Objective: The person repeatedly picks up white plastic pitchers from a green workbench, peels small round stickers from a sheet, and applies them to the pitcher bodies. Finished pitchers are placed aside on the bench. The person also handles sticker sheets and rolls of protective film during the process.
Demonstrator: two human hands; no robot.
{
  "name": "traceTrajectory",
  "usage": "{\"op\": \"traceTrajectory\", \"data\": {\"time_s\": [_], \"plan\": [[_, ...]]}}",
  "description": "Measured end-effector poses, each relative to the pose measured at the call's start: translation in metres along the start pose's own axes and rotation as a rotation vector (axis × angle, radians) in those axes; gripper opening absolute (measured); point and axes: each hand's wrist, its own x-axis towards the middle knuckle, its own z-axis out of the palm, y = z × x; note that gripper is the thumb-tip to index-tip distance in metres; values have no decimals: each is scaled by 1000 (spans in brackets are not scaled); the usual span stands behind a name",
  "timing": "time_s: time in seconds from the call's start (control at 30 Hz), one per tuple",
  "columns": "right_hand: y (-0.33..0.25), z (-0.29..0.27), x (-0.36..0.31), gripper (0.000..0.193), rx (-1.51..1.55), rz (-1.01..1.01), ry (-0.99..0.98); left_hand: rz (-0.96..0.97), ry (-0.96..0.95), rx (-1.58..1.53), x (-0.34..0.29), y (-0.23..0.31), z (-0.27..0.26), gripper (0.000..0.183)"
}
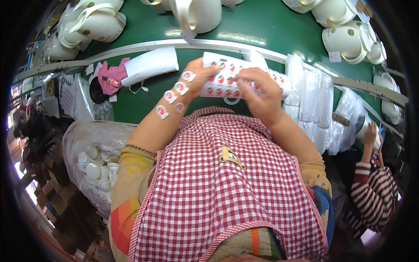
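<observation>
In front of my chest is a white sticker sheet (222, 92) with rows of red and green stickers, curved like a roll. My left hand (201, 77) grips its left end, thumb on the front. My right hand (263, 95) is closed over the sheet's middle, thumb and fingertips drawn together on the printed face; whether a loose sticker is between them cannot be made out. Several loose stickers (169, 95) cling to my left wrist and forearm. Behind the sheet a white rounded thing (256, 58) shows only in part.
White pitchers (198, 15) with handles stand across the green bench. A pink cloth (114, 75) and a white sleeve (152, 65) lie left. Clear plastic bags (307, 96) hang over the right edge. A bag of white lids (98, 168) is at lower left. A co-worker's hands (372, 136) work at right.
</observation>
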Motion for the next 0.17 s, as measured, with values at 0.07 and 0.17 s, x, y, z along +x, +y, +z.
{"op": "traceTrajectory", "data": {"time_s": [0.07, 0.17], "plan": [[-8, 16, 7, 15, -167, -256, -67, -57, -19, -177, 10, -1, 13, 25], [-15, 35, 13, 19, -183, -422, -114, -115, 15, -195, 6, 8, 15, 27]]}}
